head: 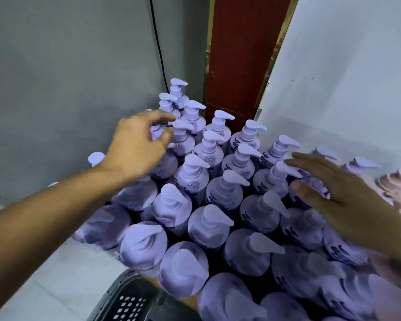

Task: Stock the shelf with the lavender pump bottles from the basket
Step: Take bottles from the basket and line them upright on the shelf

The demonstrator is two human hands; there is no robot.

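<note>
Several lavender pump bottles (208, 181) stand upright in tight rows, filling the middle of the head view. My left hand (137, 147) reaches over the back-left rows, its fingers curled round the pump top of one lavender bottle (158, 133) there. My right hand (340, 195) lies flat with straight fingers against the tops of the bottles on the right side. The dark perforated basket (130, 304) shows only as a corner at the bottom edge, below the bottles.
A grey wall (67, 89) with a black cable (158, 42) closes the left. A red post (241, 54) stands behind the bottles, a white panel (345, 77) on the right. Pink pump bottles (398, 188) sit at the far right.
</note>
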